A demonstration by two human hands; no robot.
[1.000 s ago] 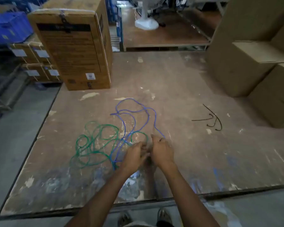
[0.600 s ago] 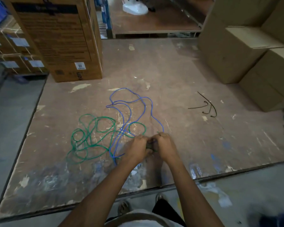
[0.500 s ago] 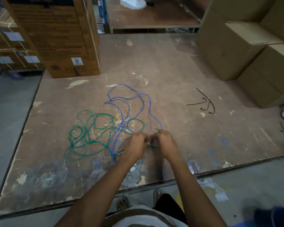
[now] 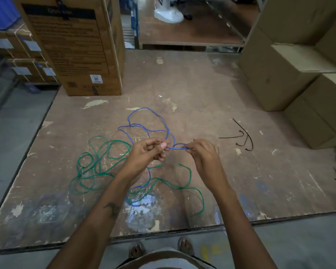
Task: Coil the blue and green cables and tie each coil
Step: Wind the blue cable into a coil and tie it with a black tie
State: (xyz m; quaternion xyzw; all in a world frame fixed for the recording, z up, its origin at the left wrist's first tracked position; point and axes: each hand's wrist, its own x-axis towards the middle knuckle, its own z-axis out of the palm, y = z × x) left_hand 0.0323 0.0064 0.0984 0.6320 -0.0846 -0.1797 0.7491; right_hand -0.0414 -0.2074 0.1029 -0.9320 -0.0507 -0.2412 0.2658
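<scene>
Both hands are raised over the middle of the worn plywood platform (image 4: pixel 182 78), stretching a short run of the blue cable (image 4: pixel 147 131) between them. The left hand (image 4: pixel 147 154) pinches it between thumb and curled fingers, and the right hand (image 4: pixel 202 152) pinches the same strand at its fingertips, just to the 3 o'clock side of the left. From there the blue cable trails away in loose loops toward 12 o'clock, with another stretch running down under the left wrist toward 6 o'clock. The green cable (image 4: pixel 97 164) lies uncoiled on the board, its main tangle at 9 o'clock of the hands and a long tail curving round to 5 o'clock.

Neither cable is coiled yet, so this looks like the very start. The risk is the crossing: blue and green overlap below the hands (around 6 o'clock), so pulling blue in could drag green along and knot the 2 together. The black ties (image 4: pixel 244 136) sit well apart at 3 o'clock, near the cardboard boxes (image 4: pixel 291 74).
</scene>
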